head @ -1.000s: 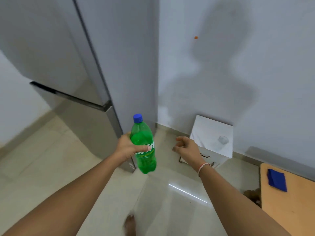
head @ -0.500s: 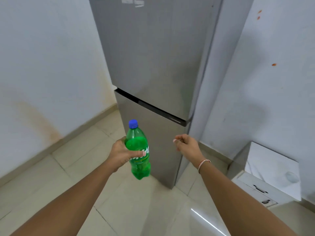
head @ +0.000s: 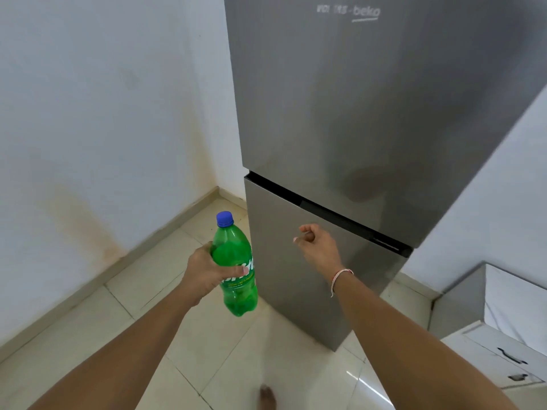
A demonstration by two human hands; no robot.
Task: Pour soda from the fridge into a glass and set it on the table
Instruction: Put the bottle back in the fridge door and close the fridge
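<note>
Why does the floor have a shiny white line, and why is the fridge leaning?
Head view: the white streak on the glossy tiled floor is glare from a light; the tall grey steel fridge leans because the wide-angle lens bends straight edges; its door faintly reflects a brownish smudge.

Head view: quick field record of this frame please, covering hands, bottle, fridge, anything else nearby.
left hand: wrapped around the green plastic soda bottle, held upright in the air
bottle cap: blue screw cap, on
right hand: loosely curled, empty, in front of the lower door
fridge: grey two-door steel fridge, both doors shut
wrist: pale thread bracelet on right wrist
nearby: white drawer cabinet at right
glass: none visible
</note>
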